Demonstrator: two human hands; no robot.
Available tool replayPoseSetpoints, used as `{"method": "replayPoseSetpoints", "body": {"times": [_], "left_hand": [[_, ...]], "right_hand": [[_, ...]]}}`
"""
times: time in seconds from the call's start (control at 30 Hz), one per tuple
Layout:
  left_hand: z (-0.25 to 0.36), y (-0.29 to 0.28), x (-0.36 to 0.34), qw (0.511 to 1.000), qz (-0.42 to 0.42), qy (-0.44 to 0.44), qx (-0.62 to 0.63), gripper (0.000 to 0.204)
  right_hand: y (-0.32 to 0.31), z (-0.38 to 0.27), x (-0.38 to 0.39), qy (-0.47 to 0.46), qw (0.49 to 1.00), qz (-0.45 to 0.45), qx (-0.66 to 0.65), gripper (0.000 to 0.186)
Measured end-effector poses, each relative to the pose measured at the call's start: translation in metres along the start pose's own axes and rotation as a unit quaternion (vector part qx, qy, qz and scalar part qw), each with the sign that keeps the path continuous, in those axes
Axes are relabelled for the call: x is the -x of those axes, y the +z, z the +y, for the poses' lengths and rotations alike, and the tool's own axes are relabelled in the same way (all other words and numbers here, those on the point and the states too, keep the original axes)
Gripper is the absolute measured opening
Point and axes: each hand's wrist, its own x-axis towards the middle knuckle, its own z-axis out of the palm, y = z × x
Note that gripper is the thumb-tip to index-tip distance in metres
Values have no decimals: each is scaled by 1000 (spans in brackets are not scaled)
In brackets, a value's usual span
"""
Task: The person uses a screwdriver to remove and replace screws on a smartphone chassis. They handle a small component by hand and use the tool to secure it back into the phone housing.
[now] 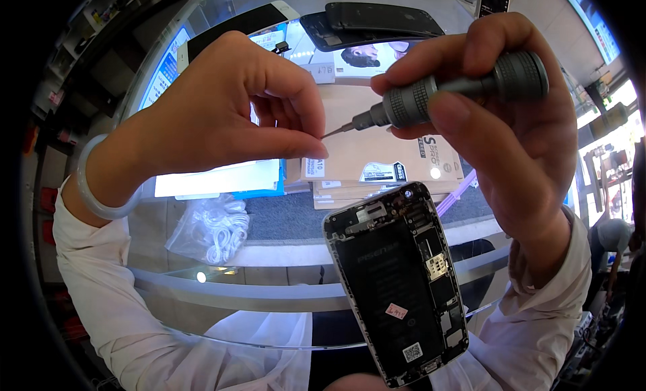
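My right hand (511,142) grips a grey precision screwdriver (464,88) by its knurled handle, held up high and pointing left. My left hand (229,105) pinches thumb and forefinger together right at the screwdriver's thin tip (331,133); whatever small thing is between the fingers is too small to see. A pale bangle (94,189) circles my left wrist. Below the hands, an opened phone body (397,283) lies tilted with its black battery and circuit parts facing up, resting near the glass counter's front edge.
A glass display counter (269,297) holds flat brown cardboard boxes (377,155), a bag of white cables (212,229) and a blue-white box (222,179). A detached dark phone screen (377,21) lies at the far side. Another person stands at the right edge (612,236).
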Motion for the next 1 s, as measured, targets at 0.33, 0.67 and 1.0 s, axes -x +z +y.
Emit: {"method": "replayPoseSetpoints", "body": {"times": [0.33, 0.67, 1.0], "left_hand": [[-3, -3, 0, 999, -6, 36, 6, 12], [0, -2, 1, 990, 30, -52, 128, 19], [2, -4, 0, 975, 46, -75, 205, 23]], "right_hand": [[-20, 0, 0, -52, 991, -113, 58, 22], [-26, 0, -2, -84, 985, -118, 93, 23], [-31, -8, -2, -104, 981, -109, 124, 23]]}}
